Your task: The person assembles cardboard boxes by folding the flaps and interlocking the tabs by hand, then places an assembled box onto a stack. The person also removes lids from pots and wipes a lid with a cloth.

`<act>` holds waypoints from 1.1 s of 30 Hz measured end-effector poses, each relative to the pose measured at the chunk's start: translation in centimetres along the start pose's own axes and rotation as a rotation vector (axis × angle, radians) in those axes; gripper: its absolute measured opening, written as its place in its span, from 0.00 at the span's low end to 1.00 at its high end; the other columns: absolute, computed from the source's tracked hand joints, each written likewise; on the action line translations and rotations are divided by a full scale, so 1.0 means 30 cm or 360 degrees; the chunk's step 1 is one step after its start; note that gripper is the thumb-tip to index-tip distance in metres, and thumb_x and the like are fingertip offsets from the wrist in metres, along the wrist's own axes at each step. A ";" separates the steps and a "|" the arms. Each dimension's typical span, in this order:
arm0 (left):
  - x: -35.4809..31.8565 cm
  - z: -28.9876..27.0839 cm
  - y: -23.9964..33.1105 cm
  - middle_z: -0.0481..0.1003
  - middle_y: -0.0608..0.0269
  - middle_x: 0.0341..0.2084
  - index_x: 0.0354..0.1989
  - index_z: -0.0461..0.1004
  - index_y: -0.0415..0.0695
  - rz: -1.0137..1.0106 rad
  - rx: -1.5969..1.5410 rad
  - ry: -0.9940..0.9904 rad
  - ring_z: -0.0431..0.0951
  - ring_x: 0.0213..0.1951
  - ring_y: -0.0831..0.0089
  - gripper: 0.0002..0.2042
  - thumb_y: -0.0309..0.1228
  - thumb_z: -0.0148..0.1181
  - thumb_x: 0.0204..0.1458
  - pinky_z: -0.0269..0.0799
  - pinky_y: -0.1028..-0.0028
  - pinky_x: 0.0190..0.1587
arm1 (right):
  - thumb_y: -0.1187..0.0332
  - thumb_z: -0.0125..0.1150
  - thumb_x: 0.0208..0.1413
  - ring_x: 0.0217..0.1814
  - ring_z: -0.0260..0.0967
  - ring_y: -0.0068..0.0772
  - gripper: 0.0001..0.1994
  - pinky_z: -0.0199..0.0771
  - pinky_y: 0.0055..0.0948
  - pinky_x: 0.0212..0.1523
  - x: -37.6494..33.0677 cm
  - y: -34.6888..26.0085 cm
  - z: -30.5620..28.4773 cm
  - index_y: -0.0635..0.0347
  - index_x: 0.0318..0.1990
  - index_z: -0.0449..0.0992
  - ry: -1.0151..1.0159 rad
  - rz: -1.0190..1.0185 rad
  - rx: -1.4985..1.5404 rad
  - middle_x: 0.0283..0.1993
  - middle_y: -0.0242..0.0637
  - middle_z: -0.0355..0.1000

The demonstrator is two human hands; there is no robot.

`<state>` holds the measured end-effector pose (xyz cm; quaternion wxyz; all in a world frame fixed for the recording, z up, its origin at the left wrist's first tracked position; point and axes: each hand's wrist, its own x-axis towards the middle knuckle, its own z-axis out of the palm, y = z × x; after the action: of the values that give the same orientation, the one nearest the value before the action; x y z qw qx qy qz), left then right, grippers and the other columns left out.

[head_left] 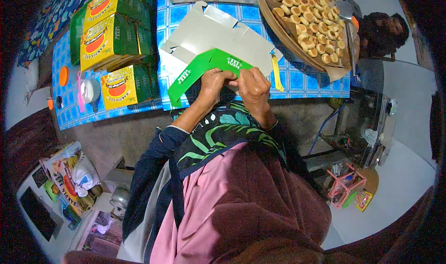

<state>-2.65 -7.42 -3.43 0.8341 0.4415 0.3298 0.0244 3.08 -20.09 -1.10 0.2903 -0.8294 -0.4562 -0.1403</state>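
An unfolded cardboard box [211,34] lies on the blue checked tablecloth in front of me, its pale grey inside facing up. Along its near side a bright green panel [197,70] with white print is bent over towards me. My left hand [213,86] pinches the near edge of this panel around its middle. Close beside it, my right hand [254,86] grips the same edge further right with bent fingers. Both thumbs are nearly together, and the fingertips are partly hidden.
Yellow-and-green boxes [100,43] are stacked at the left, near a white jar [89,91] and an orange lid [63,76]. A round tray [288,43] of small browned cakes [320,29] and a spatula [349,36] stand far right; another person [383,34] is beyond. A yellow strip [277,73] lies right.
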 end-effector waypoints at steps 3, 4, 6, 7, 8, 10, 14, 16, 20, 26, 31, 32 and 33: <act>0.001 -0.009 -0.018 0.76 0.62 0.23 0.26 0.77 0.37 0.0087 0.0027 0.0000 0.74 0.24 0.77 0.04 0.19 0.58 0.41 0.68 0.79 0.29 | 0.72 0.63 0.41 0.26 0.65 0.42 0.09 0.69 0.39 0.24 0.013 0.000 -0.009 0.60 0.23 0.66 -0.0080 -0.0043 0.0023 0.25 0.40 0.61; -0.006 0.004 -0.007 0.76 0.63 0.23 0.26 0.77 0.37 0.0102 0.0082 0.0013 0.73 0.24 0.77 0.04 0.19 0.58 0.41 0.68 0.79 0.29 | 0.72 0.63 0.41 0.26 0.66 0.42 0.09 0.69 0.38 0.24 0.008 0.013 0.004 0.60 0.23 0.66 -0.0099 -0.0029 -0.0018 0.25 0.40 0.61; -0.021 0.028 0.016 0.76 0.65 0.23 0.26 0.77 0.38 0.0133 0.0193 0.0039 0.73 0.24 0.79 0.04 0.19 0.58 0.41 0.67 0.79 0.29 | 0.73 0.63 0.41 0.27 0.66 0.42 0.09 0.70 0.38 0.23 -0.009 0.032 0.016 0.61 0.23 0.67 -0.0125 -0.0025 -0.0075 0.25 0.40 0.61; -0.019 0.024 0.014 0.76 0.65 0.24 0.26 0.77 0.38 0.0122 0.0213 0.0053 0.72 0.24 0.79 0.04 0.19 0.58 0.41 0.66 0.80 0.29 | 0.73 0.63 0.40 0.27 0.66 0.41 0.08 0.70 0.38 0.23 -0.001 0.027 0.016 0.61 0.23 0.67 -0.0131 -0.0045 -0.0085 0.25 0.40 0.61; -0.015 0.016 0.011 0.77 0.66 0.24 0.26 0.77 0.38 0.0110 0.0232 0.0066 0.72 0.24 0.79 0.05 0.19 0.58 0.41 0.66 0.80 0.29 | 0.73 0.63 0.40 0.27 0.66 0.41 0.08 0.70 0.38 0.23 0.004 0.024 0.015 0.61 0.23 0.67 -0.0137 -0.0064 -0.0096 0.25 0.41 0.61; -0.012 0.015 0.009 0.77 0.66 0.24 0.27 0.77 0.38 0.0107 0.0209 0.0076 0.72 0.25 0.80 0.05 0.19 0.57 0.40 0.66 0.80 0.29 | 0.74 0.63 0.40 0.27 0.67 0.42 0.08 0.70 0.38 0.23 0.002 0.028 0.018 0.61 0.24 0.67 -0.0151 -0.0067 -0.0090 0.26 0.41 0.61; 0.004 0.002 -0.013 0.77 0.65 0.25 0.29 0.78 0.38 0.0132 0.0173 0.0005 0.73 0.26 0.79 0.05 0.20 0.58 0.42 0.67 0.78 0.30 | 0.74 0.62 0.40 0.28 0.67 0.43 0.08 0.70 0.39 0.23 0.005 0.022 0.015 0.61 0.25 0.67 -0.0214 0.0021 -0.0108 0.26 0.42 0.62; 0.009 -0.002 -0.016 0.77 0.64 0.26 0.30 0.78 0.38 0.0137 0.0208 -0.0026 0.74 0.26 0.78 0.06 0.21 0.58 0.43 0.67 0.78 0.31 | 0.73 0.62 0.40 0.28 0.68 0.44 0.08 0.71 0.40 0.24 0.016 0.015 0.014 0.62 0.25 0.67 -0.0238 0.0028 -0.0100 0.27 0.42 0.62; 0.000 0.016 0.014 0.77 0.63 0.26 0.29 0.78 0.37 0.0098 0.0292 0.0047 0.74 0.25 0.77 0.05 0.21 0.58 0.43 0.68 0.77 0.30 | 0.73 0.61 0.41 0.29 0.68 0.46 0.08 0.72 0.42 0.25 0.014 0.028 0.033 0.62 0.26 0.67 -0.0271 0.0068 -0.0099 0.29 0.43 0.63; 0.010 0.021 0.017 0.76 0.64 0.21 0.25 0.77 0.37 0.0150 0.0170 0.0040 0.72 0.22 0.79 0.04 0.19 0.56 0.41 0.66 0.80 0.26 | 0.71 0.62 0.42 0.30 0.68 0.46 0.08 0.72 0.40 0.26 0.016 0.023 0.013 0.61 0.27 0.68 -0.0338 0.0088 -0.0033 0.29 0.44 0.63; 0.017 0.020 0.010 0.76 0.62 0.22 0.25 0.76 0.37 0.0189 0.0111 0.0003 0.73 0.22 0.77 0.04 0.18 0.56 0.41 0.68 0.78 0.27 | 0.71 0.65 0.41 0.30 0.68 0.45 0.10 0.73 0.37 0.27 0.023 0.034 0.008 0.63 0.29 0.70 -0.0306 0.0065 0.0022 0.29 0.43 0.64; 0.016 0.021 0.025 0.76 0.61 0.23 0.26 0.76 0.37 0.0151 0.0055 -0.0036 0.74 0.23 0.75 0.05 0.18 0.56 0.40 0.68 0.77 0.29 | 0.71 0.66 0.41 0.30 0.69 0.45 0.10 0.73 0.37 0.28 0.023 0.047 0.000 0.64 0.30 0.71 -0.0324 0.0018 0.0056 0.29 0.43 0.64; 0.016 0.019 0.037 0.77 0.61 0.25 0.27 0.76 0.36 0.0112 0.0000 -0.0074 0.74 0.25 0.74 0.05 0.17 0.56 0.40 0.69 0.76 0.30 | 0.71 0.66 0.42 0.30 0.69 0.45 0.11 0.73 0.35 0.28 0.022 0.057 -0.009 0.64 0.32 0.72 -0.0345 0.0115 0.0258 0.30 0.43 0.65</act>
<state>-1.67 -6.99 -2.62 0.8403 0.4532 0.2945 0.0436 4.88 -20.53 -1.15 0.3104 -0.8294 -0.4646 -0.0021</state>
